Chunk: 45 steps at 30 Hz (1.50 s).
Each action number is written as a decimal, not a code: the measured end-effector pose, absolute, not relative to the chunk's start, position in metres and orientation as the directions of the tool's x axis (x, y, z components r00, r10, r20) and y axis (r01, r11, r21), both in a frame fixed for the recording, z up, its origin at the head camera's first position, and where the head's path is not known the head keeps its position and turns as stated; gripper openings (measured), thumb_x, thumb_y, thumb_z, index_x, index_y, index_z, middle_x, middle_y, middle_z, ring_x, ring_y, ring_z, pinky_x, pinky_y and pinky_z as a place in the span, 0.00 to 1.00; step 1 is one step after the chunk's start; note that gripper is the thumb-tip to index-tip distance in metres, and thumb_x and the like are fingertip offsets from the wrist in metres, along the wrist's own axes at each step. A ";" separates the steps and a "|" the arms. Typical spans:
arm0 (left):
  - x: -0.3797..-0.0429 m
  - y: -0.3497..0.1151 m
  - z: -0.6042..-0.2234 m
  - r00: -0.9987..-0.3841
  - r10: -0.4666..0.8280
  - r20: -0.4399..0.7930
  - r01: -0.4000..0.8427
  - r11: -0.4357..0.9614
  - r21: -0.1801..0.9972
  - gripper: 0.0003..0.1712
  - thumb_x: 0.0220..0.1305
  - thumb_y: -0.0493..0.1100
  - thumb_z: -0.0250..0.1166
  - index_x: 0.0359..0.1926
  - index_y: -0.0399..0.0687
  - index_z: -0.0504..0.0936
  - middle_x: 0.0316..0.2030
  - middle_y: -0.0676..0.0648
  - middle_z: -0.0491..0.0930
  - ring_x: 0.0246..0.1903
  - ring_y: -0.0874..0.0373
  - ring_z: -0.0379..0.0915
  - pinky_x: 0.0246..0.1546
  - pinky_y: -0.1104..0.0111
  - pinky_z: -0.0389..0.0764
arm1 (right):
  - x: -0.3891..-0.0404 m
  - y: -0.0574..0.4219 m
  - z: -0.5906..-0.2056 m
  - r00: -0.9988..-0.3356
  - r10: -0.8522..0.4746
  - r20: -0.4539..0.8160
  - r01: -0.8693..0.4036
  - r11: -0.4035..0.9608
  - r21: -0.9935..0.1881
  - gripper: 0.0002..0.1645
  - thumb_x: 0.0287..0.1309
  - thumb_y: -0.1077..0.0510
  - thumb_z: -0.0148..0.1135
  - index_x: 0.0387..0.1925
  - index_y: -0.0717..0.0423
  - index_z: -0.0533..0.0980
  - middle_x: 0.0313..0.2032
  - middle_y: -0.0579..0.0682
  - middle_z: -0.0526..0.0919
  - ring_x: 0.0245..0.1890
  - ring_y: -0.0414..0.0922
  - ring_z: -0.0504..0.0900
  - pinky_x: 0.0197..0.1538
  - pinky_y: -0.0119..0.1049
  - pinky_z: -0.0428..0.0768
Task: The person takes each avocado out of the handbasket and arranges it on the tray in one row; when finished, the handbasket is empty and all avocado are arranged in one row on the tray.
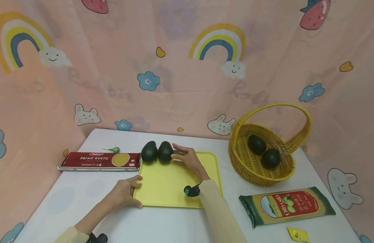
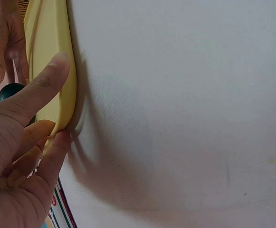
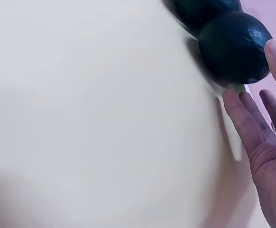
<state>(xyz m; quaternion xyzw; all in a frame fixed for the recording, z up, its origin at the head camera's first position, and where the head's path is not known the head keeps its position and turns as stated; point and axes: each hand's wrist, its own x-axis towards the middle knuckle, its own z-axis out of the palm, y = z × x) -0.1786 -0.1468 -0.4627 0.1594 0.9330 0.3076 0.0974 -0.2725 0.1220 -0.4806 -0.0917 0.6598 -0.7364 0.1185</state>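
Observation:
Two dark green avocados stand side by side at the far left of a yellow tray: a left avocado and a right avocado. My right hand is at the right avocado's right side, its fingers extended and spread. In the right wrist view, the fingertips are close beside that avocado; whether they touch it is hard to tell. My left hand holds the tray by its near left corner. The left wrist view has the thumb over the tray's rim and the fingers around the corner.
A yellow wicker basket holding two more avocados stands at the right. In front of it lie a green-and-gold packet and a small yellow sachet. Left of the tray are a red spaghetti packet and a green lollipop.

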 end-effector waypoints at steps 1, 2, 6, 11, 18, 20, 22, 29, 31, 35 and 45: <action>-0.179 -0.146 -0.463 -0.931 0.355 -0.085 0.235 0.761 0.605 0.44 0.25 0.45 0.85 0.49 0.31 0.81 0.50 0.42 0.82 0.37 0.59 0.81 0.43 0.64 0.82 | -0.272 0.124 -0.480 -0.956 -0.292 -0.021 0.051 -0.097 -0.994 0.32 0.59 0.69 0.61 0.66 0.60 0.67 0.65 0.58 0.68 0.59 0.54 0.74 0.54 0.45 0.79; -0.179 -0.146 -0.463 -0.931 0.355 -0.085 0.236 0.762 0.603 0.44 0.25 0.45 0.85 0.49 0.31 0.82 0.50 0.43 0.82 0.37 0.59 0.81 0.43 0.64 0.82 | -0.272 0.127 -0.480 -0.957 -0.291 -0.019 0.050 -0.097 -0.994 0.32 0.59 0.69 0.60 0.66 0.61 0.67 0.66 0.58 0.68 0.59 0.54 0.74 0.54 0.46 0.79; -0.177 -0.146 -0.463 -0.931 0.356 -0.081 0.245 0.773 0.585 0.42 0.25 0.45 0.85 0.47 0.30 0.82 0.55 0.43 0.79 0.36 0.61 0.80 0.43 0.66 0.82 | -0.271 0.136 -0.478 -0.956 -0.294 -0.008 0.042 -0.108 -0.993 0.31 0.61 0.70 0.59 0.66 0.64 0.65 0.67 0.61 0.65 0.61 0.57 0.71 0.55 0.46 0.79; -0.176 -0.146 -0.463 -0.926 0.372 -0.073 0.269 0.781 0.563 0.42 0.26 0.46 0.85 0.47 0.30 0.83 0.57 0.44 0.77 0.35 0.63 0.76 0.40 0.70 0.81 | -0.268 0.147 -0.474 -0.958 -0.287 0.001 0.027 -0.095 -0.995 0.31 0.61 0.68 0.59 0.66 0.66 0.65 0.67 0.63 0.64 0.61 0.57 0.72 0.53 0.45 0.80; -0.175 -0.147 -0.463 -0.932 0.354 -0.082 0.241 0.771 0.590 0.41 0.26 0.43 0.84 0.47 0.28 0.82 0.58 0.41 0.75 0.37 0.61 0.80 0.40 0.69 0.82 | -0.260 0.156 -0.464 -0.968 -0.249 -0.015 0.023 -0.030 -0.999 0.28 0.61 0.68 0.60 0.63 0.66 0.68 0.64 0.64 0.67 0.58 0.57 0.75 0.51 0.45 0.81; -0.174 -0.146 -0.463 -0.932 0.351 -0.084 0.235 0.765 0.599 0.42 0.26 0.43 0.84 0.47 0.27 0.81 0.59 0.40 0.75 0.37 0.59 0.81 0.40 0.69 0.83 | -0.258 0.158 -0.462 -0.973 -0.229 -0.032 0.032 0.003 -0.999 0.28 0.60 0.68 0.61 0.62 0.65 0.69 0.64 0.64 0.69 0.58 0.57 0.75 0.51 0.45 0.81; -0.174 -0.146 -0.462 -0.933 0.350 -0.084 0.232 0.764 0.602 0.42 0.26 0.43 0.84 0.47 0.27 0.81 0.59 0.40 0.75 0.38 0.58 0.81 0.40 0.69 0.83 | -0.255 0.160 -0.460 -0.976 -0.212 -0.050 0.044 0.036 -0.998 0.27 0.60 0.67 0.61 0.62 0.63 0.70 0.63 0.63 0.69 0.58 0.57 0.75 0.52 0.45 0.81; -0.174 -0.145 -0.462 -0.934 0.350 -0.076 0.235 0.758 0.609 0.42 0.26 0.42 0.84 0.47 0.26 0.81 0.59 0.39 0.75 0.38 0.56 0.82 0.39 0.70 0.83 | -0.244 0.173 -0.456 -0.983 -0.154 -0.098 0.087 0.072 -0.994 0.27 0.60 0.66 0.62 0.62 0.63 0.71 0.63 0.60 0.71 0.58 0.56 0.75 0.54 0.45 0.80; -0.174 -0.145 -0.462 -0.936 0.340 -0.086 0.216 0.754 0.621 0.42 0.26 0.42 0.84 0.47 0.26 0.81 0.59 0.39 0.74 0.39 0.55 0.82 0.40 0.69 0.83 | -0.241 0.178 -0.454 -0.983 -0.148 -0.108 0.096 0.081 -0.992 0.27 0.60 0.66 0.62 0.62 0.63 0.70 0.64 0.60 0.70 0.59 0.56 0.74 0.55 0.45 0.79; -0.174 -0.144 -0.463 -0.941 0.325 -0.097 0.199 0.759 0.620 0.42 0.26 0.42 0.84 0.48 0.27 0.81 0.60 0.39 0.74 0.41 0.53 0.82 0.41 0.68 0.83 | -0.236 0.189 -0.449 -0.982 -0.149 -0.114 0.099 0.104 -0.990 0.28 0.61 0.65 0.61 0.63 0.64 0.69 0.64 0.60 0.69 0.61 0.57 0.71 0.56 0.45 0.78; -0.173 -0.145 -0.462 -0.941 0.323 -0.099 0.195 0.758 0.623 0.42 0.25 0.42 0.84 0.48 0.27 0.81 0.60 0.39 0.74 0.43 0.52 0.82 0.42 0.68 0.83 | -0.227 0.223 -0.431 -0.984 -0.117 -0.135 0.121 0.121 -0.985 0.30 0.63 0.65 0.59 0.65 0.66 0.65 0.67 0.63 0.64 0.65 0.59 0.65 0.61 0.49 0.73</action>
